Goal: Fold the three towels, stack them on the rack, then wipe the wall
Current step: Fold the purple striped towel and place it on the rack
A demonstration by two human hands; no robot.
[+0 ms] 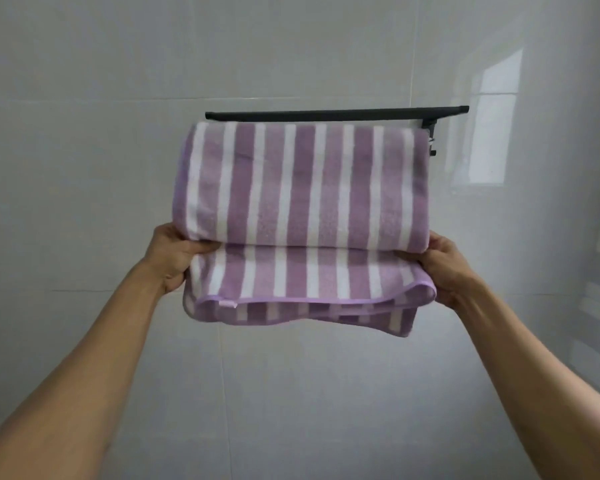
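Note:
A folded towel with purple and white stripes (302, 188) is held up in front of the black wall rack (336, 114), just below its top bar. My left hand (174, 258) grips the towel's left end and my right hand (445, 268) grips its right end, fingers tucked between the folded layers. The upper fold covers most of the rack. A lower layer with a lilac hem (302, 303) sags beneath my hands. No other towel is visible.
A glossy pale grey tiled wall (84, 133) fills the view behind the rack. The rack's black bracket (432, 140) sticks out at the towel's upper right. A window reflection (489, 116) shines on the tiles to the right.

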